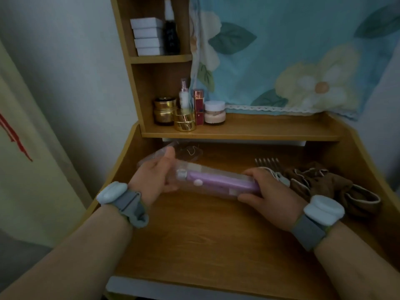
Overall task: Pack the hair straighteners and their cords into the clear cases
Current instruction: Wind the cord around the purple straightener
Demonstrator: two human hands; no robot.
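Forearms: both reach in from the near edge, each wrist wearing a grey strap with a pale blue-white puck.
Worktop (pixel 207 241): wooden, with raised sides.
Left hand (pixel 154 180): fingers curled round the left end of the clear case, thumb up along its far side.
Right hand (pixel 269 191): fingers wrapped over the right end of the same case, gripping it.
Clear case (pixel 216 180): held between the two hands just above the worktop, lying roughly level, left end a little farther away.
Hair straightener (pixel 220 184): purple, inside the clear case, its white end cap toward the left hand, a white button on its side.
Brown cloth (pixel 329 187): bunched on the worktop just right of the right hand, with white trim.
White cord (pixel 279 176): partly hidden behind the right hand, beside the cloth.
Comb (pixel 267 163): teeth showing, beyond the right hand.
Second clear case (pixel 184 151): blurred, at the back left under the shelf.
Shelf (pixel 249 131): carries gold jars (pixel 165 110), bottles and a white-lidded pot (pixel 214 112).
Upper cubby: stacked white boxes (pixel 148 36) beside a dark spray bottle (pixel 171 35).
Floral cloth (pixel 292 53): hangs behind the shelf.
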